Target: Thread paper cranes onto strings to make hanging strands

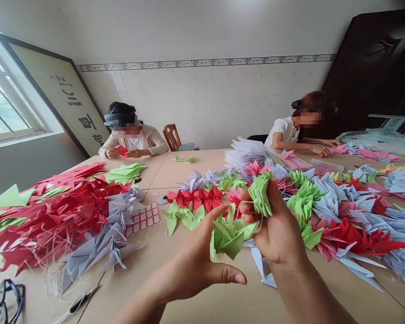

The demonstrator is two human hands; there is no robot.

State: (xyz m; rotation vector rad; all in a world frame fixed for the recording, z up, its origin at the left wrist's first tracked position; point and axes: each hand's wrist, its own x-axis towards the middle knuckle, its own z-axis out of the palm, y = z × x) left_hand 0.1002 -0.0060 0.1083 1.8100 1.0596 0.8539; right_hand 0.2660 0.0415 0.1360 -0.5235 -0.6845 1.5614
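Note:
In my right hand (278,229) is a tight stack of green folded paper cranes (260,193), gripped between thumb and fingers. A white string (239,210) loops beside those fingers. Just below, a looser bunch of green paper cranes (232,236) hangs in front of my left hand (192,265). That hand is open, thumb and fingers spread wide around the bunch; whether it touches the paper I cannot tell. Beyond my hands lie more green cranes (185,218) and a row of red cranes (195,198).
A heap of red cranes (60,220) covers the table's left side; piles of pale blue cranes (337,193) fill the right. Glasses (6,299) and a black-handled blade (79,306) lie front left. Two people (138,139) (286,130) sit across the table (151,168).

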